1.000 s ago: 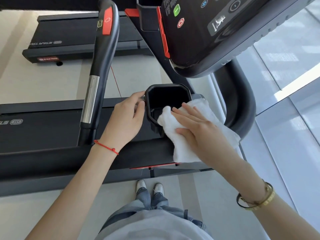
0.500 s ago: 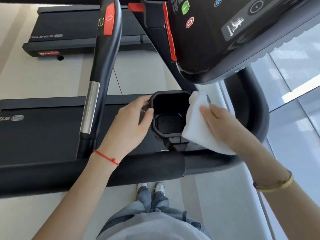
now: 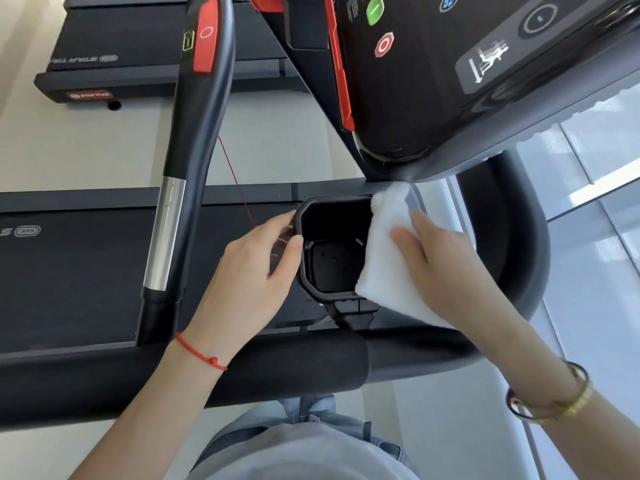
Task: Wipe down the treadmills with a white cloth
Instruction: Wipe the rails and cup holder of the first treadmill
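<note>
A black cup holder (image 3: pixel 332 249) hangs below the treadmill console (image 3: pixel 450 74). My left hand (image 3: pixel 256 268) grips the holder's left rim, thumb on the edge. My right hand (image 3: pixel 440 268) lies flat on a folded white cloth (image 3: pixel 384 251) and presses it against the holder's right side; the cloth's top corner touches the console's underside. The holder's right wall is hidden by the cloth. The treadmill belt (image 3: pixel 72 271) runs off to the left beneath the handrail (image 3: pixel 194 161).
A black padded front bar (image 3: pixel 242 372) crosses just in front of my body. A curved grey frame arm (image 3: pixel 519 244) wraps around to the right of the cloth. A second treadmill (image 3: pixel 138 60) stands farther away at upper left. A thin red safety cord (image 3: pixel 235 181) hangs near the holder.
The cloth and my right hand have slid from the holder's front rim over to its right side and upward toward the console. My left hand has stayed on the left rim.
</note>
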Demonstrator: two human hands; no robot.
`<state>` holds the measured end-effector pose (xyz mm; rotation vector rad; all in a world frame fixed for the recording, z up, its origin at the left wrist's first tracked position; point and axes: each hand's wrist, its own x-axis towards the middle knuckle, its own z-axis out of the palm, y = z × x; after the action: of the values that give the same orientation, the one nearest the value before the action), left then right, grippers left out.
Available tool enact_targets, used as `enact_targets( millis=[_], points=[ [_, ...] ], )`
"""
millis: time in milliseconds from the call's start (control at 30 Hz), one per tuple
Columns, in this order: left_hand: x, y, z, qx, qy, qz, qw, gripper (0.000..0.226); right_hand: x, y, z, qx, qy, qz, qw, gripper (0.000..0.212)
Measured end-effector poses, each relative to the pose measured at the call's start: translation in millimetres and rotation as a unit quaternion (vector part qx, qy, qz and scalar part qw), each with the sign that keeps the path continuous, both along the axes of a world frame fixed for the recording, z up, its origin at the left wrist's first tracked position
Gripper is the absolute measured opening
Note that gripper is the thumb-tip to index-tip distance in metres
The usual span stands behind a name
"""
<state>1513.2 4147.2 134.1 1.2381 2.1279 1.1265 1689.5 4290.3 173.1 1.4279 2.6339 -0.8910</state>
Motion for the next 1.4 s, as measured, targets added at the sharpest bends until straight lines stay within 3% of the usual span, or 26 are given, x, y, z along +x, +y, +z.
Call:
enact_targets(
  millis=[133,267,467,767,900,1000,1067,1267,1400],
  points=[
    [0,0,-1,-0.01,0.006,0.008,1.0,0.032,-24,12,4,0.105,0.039,0.094,0.989,0.036],
    [1,-1,1,-0.016,0.008,0.01,1.0,0.035,-46,29,6,0.193,-0.011,0.213,0.958,0.031],
    [0,-1,3,-0.035,0.015,0.018,0.999,0.028,-83,23,5,0.151,0.038,0.344,0.926,0.027],
    [-1,-2,2,-0.021,0.017,0.028,0.999,0.032,-35,33,-1,0.184,0.014,0.26,0.948,0.044],
    [-1,0,1,-0.012,0.024,0.022,0.999,0.031,-2,29,0,0.044,0.035,0.143,0.988,0.044],
    [-1,1,-1,-0.006,0.038,0.021,0.999,0.026,22,17,-5,-0.049,0.058,0.091,0.993,0.016],
    [-1,2,-2,-0.009,0.045,0.019,0.999,0.026,29,8,-8,-0.081,0.08,0.068,0.991,0.024],
    [1,1,-1,-0.01,0.063,0.014,0.998,0.025,-9,20,-6,-0.035,0.051,0.077,0.995,0.022],
    [2,-1,0,-0.026,0.06,0.011,0.998,0.029,-6,17,-6,-0.026,0.102,0.092,0.99,0.025]
  ],
)
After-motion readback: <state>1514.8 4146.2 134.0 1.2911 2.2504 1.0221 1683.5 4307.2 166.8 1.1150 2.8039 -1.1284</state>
